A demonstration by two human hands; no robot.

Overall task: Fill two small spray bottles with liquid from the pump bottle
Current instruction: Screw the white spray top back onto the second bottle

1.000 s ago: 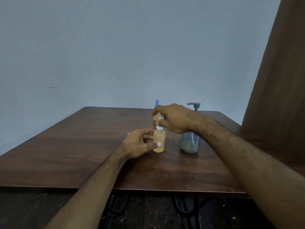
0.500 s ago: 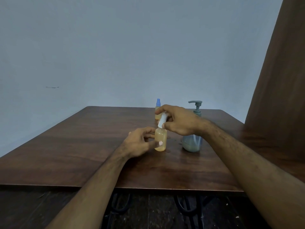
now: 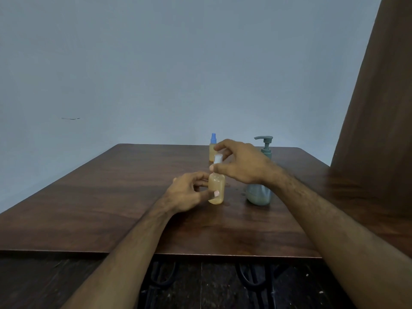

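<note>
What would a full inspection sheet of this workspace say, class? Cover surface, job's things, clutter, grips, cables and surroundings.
Surface: dark wooden table, small wet spots near the bottles.
Job's things: near spray bottle upright, holding amber liquid; far spray bottle blue-capped, upright; pump bottle upright, low liquid.
Clutter: nothing seen.
Grips: left hand steadies the near spray bottle; right hand holds its white spray cap at the neck.
Cables: nothing seen.
Surroundings: plain blue-grey wall, brown panel at right.
</note>
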